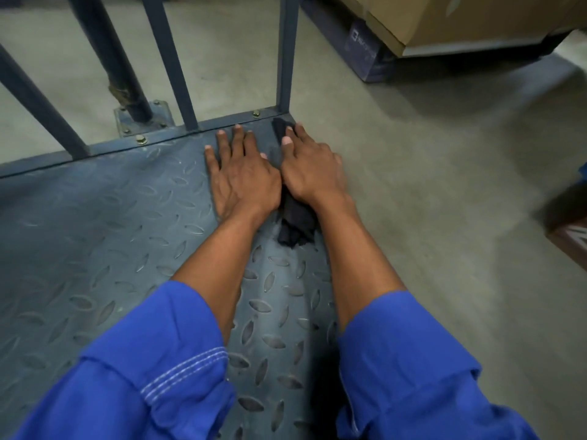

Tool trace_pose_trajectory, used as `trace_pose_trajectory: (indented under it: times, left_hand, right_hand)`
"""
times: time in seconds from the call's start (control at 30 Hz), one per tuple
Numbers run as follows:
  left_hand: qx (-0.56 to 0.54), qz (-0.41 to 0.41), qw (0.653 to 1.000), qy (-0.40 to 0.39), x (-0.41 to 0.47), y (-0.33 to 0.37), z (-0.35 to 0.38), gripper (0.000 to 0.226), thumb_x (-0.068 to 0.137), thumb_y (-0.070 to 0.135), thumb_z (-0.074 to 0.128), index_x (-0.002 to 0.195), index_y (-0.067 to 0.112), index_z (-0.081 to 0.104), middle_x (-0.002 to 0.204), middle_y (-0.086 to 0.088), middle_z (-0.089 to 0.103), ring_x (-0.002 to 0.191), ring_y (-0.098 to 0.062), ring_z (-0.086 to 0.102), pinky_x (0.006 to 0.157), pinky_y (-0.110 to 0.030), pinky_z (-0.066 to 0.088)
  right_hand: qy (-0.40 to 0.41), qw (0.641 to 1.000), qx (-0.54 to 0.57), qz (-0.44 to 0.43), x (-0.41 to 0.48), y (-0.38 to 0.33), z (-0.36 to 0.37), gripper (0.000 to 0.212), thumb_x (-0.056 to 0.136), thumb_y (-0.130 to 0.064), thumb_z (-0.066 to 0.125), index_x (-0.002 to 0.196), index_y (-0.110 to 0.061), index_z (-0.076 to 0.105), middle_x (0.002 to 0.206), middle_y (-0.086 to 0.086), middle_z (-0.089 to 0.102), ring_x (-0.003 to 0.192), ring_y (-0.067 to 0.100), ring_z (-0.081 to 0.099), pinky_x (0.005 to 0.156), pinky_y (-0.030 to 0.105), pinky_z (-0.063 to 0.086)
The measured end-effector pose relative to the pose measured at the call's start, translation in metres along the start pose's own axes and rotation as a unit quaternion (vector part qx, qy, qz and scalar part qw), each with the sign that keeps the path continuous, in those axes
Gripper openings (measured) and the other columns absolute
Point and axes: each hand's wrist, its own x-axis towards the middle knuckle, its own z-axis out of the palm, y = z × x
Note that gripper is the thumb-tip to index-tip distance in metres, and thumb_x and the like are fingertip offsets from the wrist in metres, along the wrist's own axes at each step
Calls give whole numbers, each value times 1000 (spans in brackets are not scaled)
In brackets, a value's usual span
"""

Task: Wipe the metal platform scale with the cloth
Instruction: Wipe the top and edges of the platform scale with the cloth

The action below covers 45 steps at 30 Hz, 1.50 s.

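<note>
The right fingers (301,133) lie straight and close together, pressing flat on a dark cloth (297,217) at the far right corner of the scale (95,233). The left fingers (238,138) are straight too, a little spread, flat on the scale's patterned plate with their tips at its far edge. The left hand (241,179) sits just beside the right hand (309,169), and the two touch at the thumbs' side. I cannot tell whether the left palm covers any cloth.

The cloth is bunched lengthwise under the right hand. One end shows beyond the fingertips in the scale's corner, and the other trails out from under the wrist onto the plate. Both forearms are bare, with rolled blue sleeves (152,360) nearer the scale's near edge.

A dark rail (287,52) rises from the scale's far edge. The concrete floor (444,185) lies to the right of the scale, and a cardboard box (460,17) stands well beyond the far right corner.
</note>
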Motion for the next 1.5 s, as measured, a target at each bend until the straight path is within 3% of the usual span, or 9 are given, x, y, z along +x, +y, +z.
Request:
trace_pose_trajectory:
  times: [0.2, 0.3, 0.5, 0.7, 0.93, 1.07, 1.13, 1.27, 1.5]
  left_hand:
    - [-14, 17, 1000, 0, 1, -4, 2, 59, 112, 28, 29, 168, 13, 22, 178, -7, 12, 165, -29, 1, 133, -51, -4]
    - [1, 35, 999, -6, -1, -8, 5, 60, 113, 30, 23, 169, 11, 16, 179, -9, 7, 165, -28, -1, 133, -48, -4]
    - [36, 48, 998, -15, -30, -20, 1, 63, 112, 40, 11, 170, 17, 3, 179, -6, -4, 165, -25, -9, 133, -49, -7]
    - [34, 35, 999, -13, -44, -19, -8, 63, 112, 40, 14, 171, 20, 10, 179, -4, 1, 165, -24, -6, 133, -51, -5]
    - [26, 29, 999, -16, -44, -18, -14, 64, 110, 42, 17, 170, 21, 18, 179, -3, 10, 165, -22, 0, 133, -52, 0]
    - [30, 17, 999, -17, -43, -14, -16, 63, 109, 42, 22, 169, 21, 22, 178, -3, 13, 165, -23, 3, 133, -53, 2]
    - [28, 10, 1000, -8, -42, -13, -16, 62, 109, 41, 26, 168, 22, 25, 178, -3, 15, 165, -23, 4, 133, -53, 3]
    - [21, 10, 1000, -1, -40, -13, -15, 61, 109, 40, 30, 168, 24, 26, 178, -1, 15, 165, -22, 3, 133, -53, 3]
    - [37, 18, 999, -6, -41, -15, -15, 61, 111, 42, 23, 169, 23, 21, 178, -2, 13, 166, -24, 1, 133, -55, 4]
  right_hand:
    - [35, 998, -42, -14, 8, -2, 5, 53, 113, -31, 31, 165, -20, 29, 174, -2, 18, 142, 34, 48, 113, 44, 36]
    - [18, 999, -44, -26, 12, -3, 4, 55, 113, -33, 30, 166, -18, 23, 175, 0, 13, 145, 34, 44, 115, 44, 34]
    - [80, 995, -64, -3, -40, 12, 15, 58, 110, -43, 25, 166, -32, 19, 174, -13, 13, 151, 18, 31, 115, 46, 30]
    - [-2, 998, -55, -20, -12, 4, -1, 59, 110, -41, 25, 167, -33, 13, 175, -10, 8, 147, 27, 37, 113, 50, 34]
    - [-7, 996, -75, -42, -31, 14, -4, 60, 110, -42, 25, 168, -30, 13, 175, -9, 9, 139, 25, 43, 113, 51, 34]
    - [-44, 994, -87, -44, -36, 22, -5, 61, 110, -42, 22, 168, -29, 7, 176, -8, 0, 158, 24, 17, 126, 59, 15]
    - [-50, 994, -80, -62, -16, 17, -4, 62, 110, -42, 22, 168, -26, 8, 176, -6, 0, 161, 25, 8, 127, 57, 15]
    - [-46, 994, -67, -76, 16, 8, 3, 63, 110, -43, 23, 168, -22, 12, 176, -3, 5, 157, 26, 21, 121, 51, 30]
    - [-16, 993, -57, -104, -36, 38, -2, 63, 109, -44, 25, 167, -25, 15, 175, -5, 9, 147, 23, 37, 114, 45, 36]
